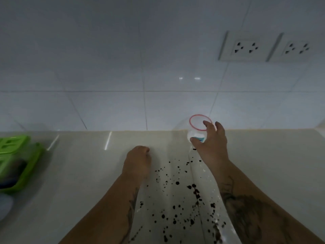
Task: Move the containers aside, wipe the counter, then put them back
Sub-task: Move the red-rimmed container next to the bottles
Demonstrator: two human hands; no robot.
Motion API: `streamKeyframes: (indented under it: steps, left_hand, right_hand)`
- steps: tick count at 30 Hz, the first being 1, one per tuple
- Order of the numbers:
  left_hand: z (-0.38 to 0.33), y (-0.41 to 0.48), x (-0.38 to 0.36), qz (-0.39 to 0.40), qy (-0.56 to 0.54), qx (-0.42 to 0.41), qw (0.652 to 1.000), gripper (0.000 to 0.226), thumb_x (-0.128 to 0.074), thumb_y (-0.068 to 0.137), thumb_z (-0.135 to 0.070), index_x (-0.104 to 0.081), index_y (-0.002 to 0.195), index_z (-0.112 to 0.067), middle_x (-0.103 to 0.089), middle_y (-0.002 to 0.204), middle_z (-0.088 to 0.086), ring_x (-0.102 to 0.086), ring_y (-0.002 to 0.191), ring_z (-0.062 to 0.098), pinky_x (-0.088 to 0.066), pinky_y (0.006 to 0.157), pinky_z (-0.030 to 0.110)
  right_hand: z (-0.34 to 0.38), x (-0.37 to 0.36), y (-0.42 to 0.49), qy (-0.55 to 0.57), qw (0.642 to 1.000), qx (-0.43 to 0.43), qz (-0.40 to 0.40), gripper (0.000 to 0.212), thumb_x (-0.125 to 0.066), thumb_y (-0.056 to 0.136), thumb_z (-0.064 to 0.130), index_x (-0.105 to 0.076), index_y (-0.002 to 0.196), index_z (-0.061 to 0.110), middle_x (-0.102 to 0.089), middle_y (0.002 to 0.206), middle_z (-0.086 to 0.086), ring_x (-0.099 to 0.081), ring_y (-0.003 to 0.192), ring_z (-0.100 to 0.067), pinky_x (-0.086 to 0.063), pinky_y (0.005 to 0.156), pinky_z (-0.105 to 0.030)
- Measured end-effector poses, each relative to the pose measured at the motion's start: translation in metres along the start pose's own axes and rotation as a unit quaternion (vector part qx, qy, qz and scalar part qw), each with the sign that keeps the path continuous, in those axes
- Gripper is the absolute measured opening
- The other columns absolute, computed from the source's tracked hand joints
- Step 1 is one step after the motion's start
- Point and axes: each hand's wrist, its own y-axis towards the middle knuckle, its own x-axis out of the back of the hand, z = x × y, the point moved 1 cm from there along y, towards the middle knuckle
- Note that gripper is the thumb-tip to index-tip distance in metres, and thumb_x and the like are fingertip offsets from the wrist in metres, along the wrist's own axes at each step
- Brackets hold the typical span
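Observation:
A clear container (195, 132) with a red rim and a blue-and-white label stands at the back of the beige counter (88, 173), against the tiled wall. My right hand (211, 143) is curled around its right side, thumb on the front and fingers on the rim. My left hand (138, 160) rests on the counter to the left, fingers curled under, with nothing visible in it. Dark brown splatter (182, 196) covers the counter between my forearms.
A green plastic basket (19, 161) with a dark object inside sits at the left edge. A pale rounded object (5, 206) lies below it. Two wall sockets (246, 47) are on the white tiles at upper right.

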Motion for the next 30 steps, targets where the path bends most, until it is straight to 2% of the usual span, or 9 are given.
streamKeyframes:
  steps: [4,8,11,14,16,19,22,26,30]
  left_hand:
    - [0.009,-0.002,-0.016,-0.069,0.036,-0.034,0.996,0.034,-0.045,0.097,-0.008,-0.062,0.126,-0.008,-0.061,0.129,0.006,-0.054,0.120,0.022,-0.040,0.106,0.032]
    - [0.016,-0.006,-0.027,-0.055,0.062,-0.011,0.996,0.039,-0.044,0.099,-0.017,-0.056,0.136,-0.018,-0.050,0.142,-0.002,-0.043,0.131,0.018,-0.030,0.113,0.029]
    - [0.017,0.002,-0.015,0.001,0.035,-0.017,0.999,0.036,-0.048,0.098,-0.025,-0.057,0.133,-0.024,-0.049,0.143,-0.006,-0.045,0.129,0.011,-0.027,0.111,0.019]
    - [0.028,-0.005,0.015,0.099,-0.067,0.012,0.993,0.035,-0.058,0.095,-0.035,-0.059,0.129,-0.027,-0.055,0.133,-0.006,-0.054,0.115,0.007,-0.039,0.100,0.018]
    - [0.049,-0.026,0.037,0.111,-0.078,0.016,0.991,0.036,-0.059,0.093,-0.042,-0.058,0.129,-0.033,-0.054,0.126,-0.013,-0.052,0.111,0.001,-0.039,0.089,0.009]
    - [0.098,-0.078,0.078,0.040,-0.058,0.022,0.997,0.034,-0.059,0.092,-0.046,-0.058,0.125,-0.038,-0.051,0.124,-0.021,-0.048,0.112,-0.005,-0.029,0.086,-0.001]
    - [0.157,-0.147,0.119,-0.025,-0.019,0.069,0.997,0.031,-0.060,0.093,-0.042,-0.060,0.123,-0.036,-0.054,0.121,-0.019,-0.051,0.113,-0.001,-0.030,0.095,0.006]
    - [0.239,-0.243,0.154,-0.059,0.038,0.139,0.988,0.032,-0.064,0.092,-0.034,-0.063,0.124,-0.028,-0.058,0.124,-0.015,-0.055,0.117,0.008,-0.028,0.096,0.008]
    - [0.300,-0.303,0.178,-0.099,0.079,0.156,0.980,0.033,-0.068,0.085,-0.032,-0.070,0.117,-0.023,-0.064,0.126,-0.005,-0.059,0.117,0.019,-0.037,0.101,0.024]
  right_hand:
    - [-0.017,-0.020,0.030,-0.001,0.999,0.001,0.033,0.071,-0.075,0.075,0.046,-0.041,0.135,0.030,-0.012,0.158,-0.008,-0.026,0.139,-0.035,-0.036,0.102,-0.041]
    - [-0.033,-0.033,0.043,0.043,0.999,0.026,-0.016,0.054,-0.078,0.075,0.030,-0.045,0.117,0.023,-0.035,0.135,-0.010,-0.048,0.115,-0.035,-0.048,0.090,-0.041]
    - [-0.028,-0.034,0.044,0.047,0.998,0.032,-0.034,0.052,-0.079,0.073,0.028,-0.046,0.112,0.025,-0.038,0.128,-0.011,-0.054,0.104,-0.037,-0.052,0.083,-0.045]
    - [-0.004,-0.035,0.031,0.054,0.997,0.055,-0.018,0.053,-0.081,0.071,0.032,-0.045,0.111,0.028,-0.038,0.128,-0.007,-0.053,0.101,-0.030,-0.046,0.081,-0.038]
    - [0.018,-0.039,0.011,0.080,0.994,0.079,-0.001,0.054,-0.081,0.071,0.032,-0.044,0.110,0.031,-0.038,0.125,-0.001,-0.049,0.099,-0.021,-0.042,0.078,-0.034]
    - [0.058,-0.055,-0.031,0.120,0.986,0.102,0.053,0.055,-0.082,0.070,0.033,-0.043,0.108,0.036,-0.036,0.119,0.007,-0.045,0.094,-0.010,-0.038,0.073,-0.030]
    - [0.103,-0.084,-0.089,0.153,0.971,0.126,0.131,0.055,-0.083,0.068,0.034,-0.043,0.105,0.039,-0.037,0.116,0.010,-0.044,0.096,-0.004,-0.036,0.072,-0.023]
    - [0.165,-0.124,-0.177,0.186,0.944,0.169,0.211,0.056,-0.084,0.063,0.033,-0.043,0.101,0.042,-0.040,0.111,0.018,-0.040,0.096,0.018,-0.034,0.071,-0.006]
    - [0.217,-0.163,-0.260,0.205,0.923,0.201,0.256,0.058,-0.084,0.060,0.034,-0.042,0.100,0.040,-0.040,0.112,0.024,-0.043,0.101,0.017,-0.034,0.073,-0.001]
